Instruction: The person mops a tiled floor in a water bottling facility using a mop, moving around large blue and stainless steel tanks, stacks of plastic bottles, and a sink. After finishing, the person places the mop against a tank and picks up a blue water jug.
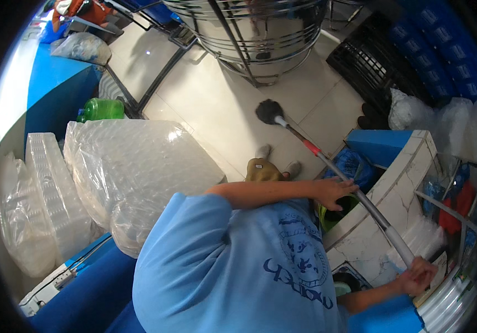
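A long-handled mop or brush with a dark, shaggy round head slants across the view, its head over the tiled floor. Its grey metal pole has a red collar near the lower part. My left hand is across the middle of the pole, fingers loosely bent over it and thumb apart. At the pole's thick upper end, my right hand is closed around the grip, slightly blurred. A blue bag and a green container lie below the pole, by a marble-patterned counter.
Large plastic-wrapped stacks stand at left, near a green bottle. A round wire rack stands on the floor ahead. Black crates, blue crates and white bags are at right. Another person is at far upper left.
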The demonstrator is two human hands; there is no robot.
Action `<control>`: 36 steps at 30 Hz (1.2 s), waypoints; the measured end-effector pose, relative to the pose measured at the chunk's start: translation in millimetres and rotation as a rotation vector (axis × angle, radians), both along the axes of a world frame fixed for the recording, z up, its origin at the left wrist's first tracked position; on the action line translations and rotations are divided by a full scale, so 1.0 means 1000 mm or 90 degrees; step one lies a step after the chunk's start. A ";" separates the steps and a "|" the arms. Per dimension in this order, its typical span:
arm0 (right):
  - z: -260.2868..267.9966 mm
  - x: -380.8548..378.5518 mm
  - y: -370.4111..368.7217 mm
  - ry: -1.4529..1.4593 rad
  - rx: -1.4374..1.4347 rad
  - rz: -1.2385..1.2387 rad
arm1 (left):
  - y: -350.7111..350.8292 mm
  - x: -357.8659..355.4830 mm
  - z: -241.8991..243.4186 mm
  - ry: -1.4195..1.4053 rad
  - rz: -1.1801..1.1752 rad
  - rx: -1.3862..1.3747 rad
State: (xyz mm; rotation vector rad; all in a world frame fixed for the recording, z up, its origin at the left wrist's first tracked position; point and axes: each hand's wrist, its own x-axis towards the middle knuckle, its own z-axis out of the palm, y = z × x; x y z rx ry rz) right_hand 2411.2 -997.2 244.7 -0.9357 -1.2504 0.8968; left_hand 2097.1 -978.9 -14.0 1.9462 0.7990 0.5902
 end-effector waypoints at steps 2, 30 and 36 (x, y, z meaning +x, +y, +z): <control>0.030 0.018 -0.016 0.000 -0.006 0.023 | 0.020 0.042 0.002 -0.001 -0.047 0.001; -0.081 -0.213 0.017 0.129 0.030 0.151 | 0.001 -0.181 -0.082 0.360 0.183 -0.037; -0.107 -0.369 0.006 -0.059 -0.083 0.603 | -0.038 -0.386 -0.121 0.477 0.265 -0.045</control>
